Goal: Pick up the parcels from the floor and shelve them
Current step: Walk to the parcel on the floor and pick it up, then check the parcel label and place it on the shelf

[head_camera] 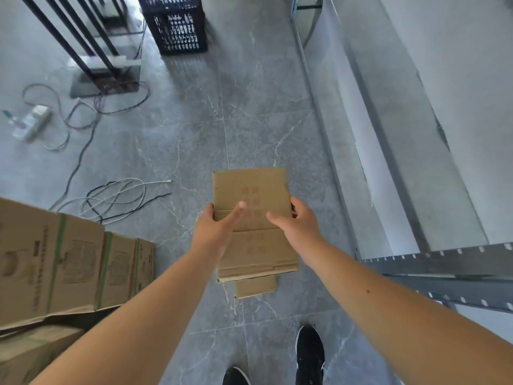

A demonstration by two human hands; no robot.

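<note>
A flat brown cardboard parcel (pixel 251 187) with red print is in front of me, above the grey tile floor. My left hand (pixel 215 229) grips its left edge, thumb on top. My right hand (pixel 295 225) holds its right edge, fingers curled around the side. A smaller cardboard parcel (pixel 256 287) shows just beneath its near end; I cannot tell whether it rests on the floor or is carried along. The grey metal shelf (pixel 444 262) stands to my right, with a bare board (pixel 410 134).
Several taped cardboard boxes (pixel 69 262) are stacked at the left. Loose cables (pixel 116 195) and a power strip (pixel 32 122) lie on the floor beyond them. A black plastic crate (pixel 177 26) and black stand legs (pixel 91 51) are farther back. My shoes (pixel 309 354) show below.
</note>
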